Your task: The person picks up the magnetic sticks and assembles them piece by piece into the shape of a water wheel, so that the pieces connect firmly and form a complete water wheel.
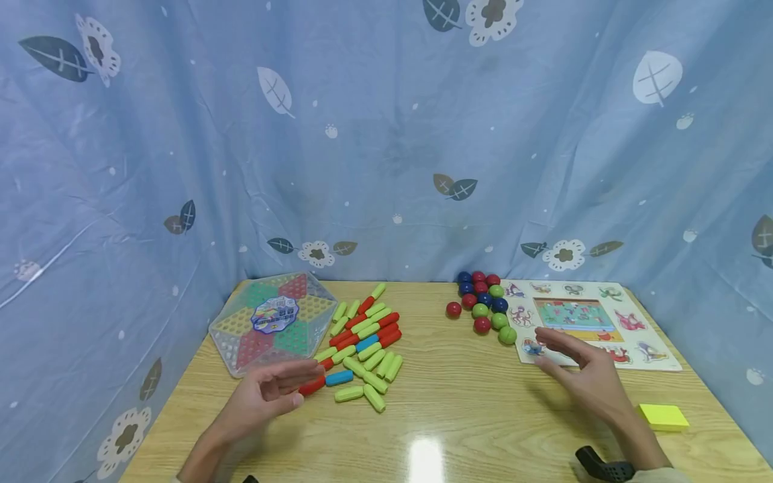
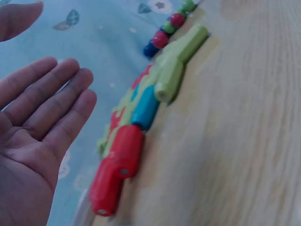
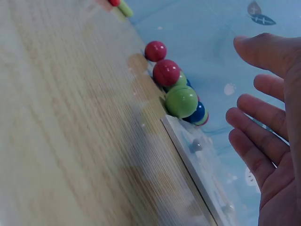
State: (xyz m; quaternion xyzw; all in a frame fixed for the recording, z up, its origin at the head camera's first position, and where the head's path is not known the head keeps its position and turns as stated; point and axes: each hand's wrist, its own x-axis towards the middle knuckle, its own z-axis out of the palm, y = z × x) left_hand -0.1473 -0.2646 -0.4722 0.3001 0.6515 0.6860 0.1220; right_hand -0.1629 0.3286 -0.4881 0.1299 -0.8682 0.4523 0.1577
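Observation:
My left hand (image 1: 266,396) is held up at the left of the table, fingers extended and palm facing inward, holding nothing. Nearest to it are the red sticks (image 2: 126,148) and a blue stick (image 1: 339,378), part of a loose pile with many yellow-green sticks (image 1: 374,398). On the other side my right hand (image 1: 584,376) hovers with straight fingers and nothing in it. It overlaps the lower left part of a white picture puzzle board (image 1: 655,362) in the head view. Red, green and blue balls (image 1: 481,325) lie bunched along that board's left edge.
A hexagonal Chinese checkers board (image 1: 241,352) in clear wrapping lies at the back left, partly beside the sticks. A yellow block (image 1: 663,417) sits near the right forearm. Blue patterned curtain (image 1: 386,147) encloses the wooden table (image 1: 483,429) at the back and sides.

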